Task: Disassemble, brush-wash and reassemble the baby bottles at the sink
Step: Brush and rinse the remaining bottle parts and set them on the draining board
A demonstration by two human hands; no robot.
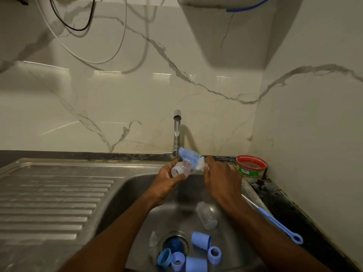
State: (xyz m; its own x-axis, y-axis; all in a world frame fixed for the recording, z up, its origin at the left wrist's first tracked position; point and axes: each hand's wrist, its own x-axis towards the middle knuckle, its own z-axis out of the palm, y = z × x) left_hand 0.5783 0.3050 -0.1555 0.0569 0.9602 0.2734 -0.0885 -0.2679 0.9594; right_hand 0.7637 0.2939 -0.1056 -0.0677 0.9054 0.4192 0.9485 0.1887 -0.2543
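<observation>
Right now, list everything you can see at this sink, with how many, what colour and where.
Bottle: one, clear, held over the basin under the tap.
Brush: one, blue and white, lying across the held bottle.
Second bottle: one, clear, lying in the basin.
Caps: two, light blue, near the drain.
Rings: three, blue, by the drain.
Teat: one, clear, left of the drain.
Thin brush: one, blue handle, on the sink's right edge.
Tub: one, red and green, back right corner of the counter.
Tap: one, steel, running.
Sink: one, steel.
Left hand: grips the bottle.
Right hand: holds the brush.
</observation>
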